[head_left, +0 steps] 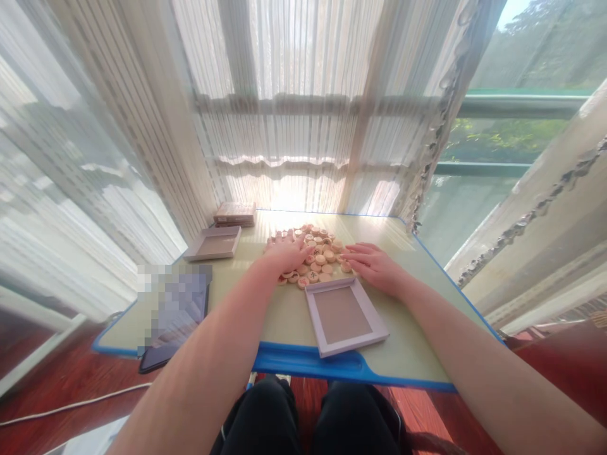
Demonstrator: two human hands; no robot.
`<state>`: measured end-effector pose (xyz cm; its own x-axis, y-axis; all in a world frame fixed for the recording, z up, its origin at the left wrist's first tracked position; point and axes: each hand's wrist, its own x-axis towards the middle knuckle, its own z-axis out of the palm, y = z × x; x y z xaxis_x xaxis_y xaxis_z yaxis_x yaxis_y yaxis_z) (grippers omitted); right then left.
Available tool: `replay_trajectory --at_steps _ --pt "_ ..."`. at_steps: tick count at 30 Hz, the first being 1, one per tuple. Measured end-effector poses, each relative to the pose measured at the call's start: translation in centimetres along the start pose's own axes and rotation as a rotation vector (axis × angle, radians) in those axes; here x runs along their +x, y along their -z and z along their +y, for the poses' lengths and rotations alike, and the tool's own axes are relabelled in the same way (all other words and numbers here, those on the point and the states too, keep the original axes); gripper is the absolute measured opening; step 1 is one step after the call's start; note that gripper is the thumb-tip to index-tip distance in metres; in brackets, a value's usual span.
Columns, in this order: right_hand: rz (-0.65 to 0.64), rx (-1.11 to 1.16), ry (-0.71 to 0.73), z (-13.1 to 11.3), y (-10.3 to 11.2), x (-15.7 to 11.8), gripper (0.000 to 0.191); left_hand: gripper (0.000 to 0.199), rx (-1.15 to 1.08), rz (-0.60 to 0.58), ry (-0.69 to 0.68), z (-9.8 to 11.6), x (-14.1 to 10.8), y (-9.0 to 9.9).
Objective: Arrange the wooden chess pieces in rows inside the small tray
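A heap of round wooden Chinese chess pieces (320, 259) lies on the table, several with red or dark characters on top. Over the heap's left side my left hand (286, 251) rests with its fingers spread, hiding some pieces beneath it. My right hand (375, 266) lies flat with fingers stretched out, its fingertips at the right edge of the heap. Neither hand grips a piece. Just in front of the pieces sits a shallow open box half (344, 313), close to my right wrist.
The pale table (408, 354) has a blue rim. At the back left are another shallow box half (215, 243) and a flat box (236, 213). A dark tablet (183, 309), partly pixelated, lies left of my forearm. Sheer curtains (294, 126) hang behind the table.
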<state>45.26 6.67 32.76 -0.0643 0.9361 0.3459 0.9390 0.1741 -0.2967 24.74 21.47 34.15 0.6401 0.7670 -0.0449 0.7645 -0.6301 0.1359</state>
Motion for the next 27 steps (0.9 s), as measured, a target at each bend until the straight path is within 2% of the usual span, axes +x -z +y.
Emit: replay_trajectory --at_steps 4,7,14,17,19,21,24,27 --pt "0.092 -0.046 -0.002 0.5 -0.1 0.0 0.033 0.057 -0.013 0.125 -0.104 0.6 -0.4 0.7" --pt "0.110 -0.052 -0.070 0.6 0.2 0.0 0.027 0.045 -0.005 0.167 -0.103 1.1 -0.7 1.4" --pt "0.091 0.064 -0.149 -0.3 1.1 0.0 0.023 0.038 -0.067 0.216 -0.132 2.1 -1.8 1.9" --pt "0.042 0.132 -0.121 -1.0 1.6 -0.3 0.019 0.036 -0.053 0.213 -0.138 1.9 -1.6 1.5" --pt "-0.002 0.168 -0.058 -1.7 1.8 -0.5 0.021 0.034 -0.073 0.224 -0.093 1.4 -1.1 1.4" --pt "-0.044 0.161 0.015 -2.3 1.8 -0.7 0.023 0.036 -0.139 0.274 0.025 0.6 -0.6 1.6" --pt "-0.093 0.103 0.085 -3.0 1.4 -0.6 0.011 0.040 -0.255 0.399 0.206 -0.9 -0.2 2.7" --pt "-0.107 0.088 0.091 -3.1 1.0 -0.4 0.007 0.036 -0.271 0.361 0.223 -1.7 -0.7 3.9"
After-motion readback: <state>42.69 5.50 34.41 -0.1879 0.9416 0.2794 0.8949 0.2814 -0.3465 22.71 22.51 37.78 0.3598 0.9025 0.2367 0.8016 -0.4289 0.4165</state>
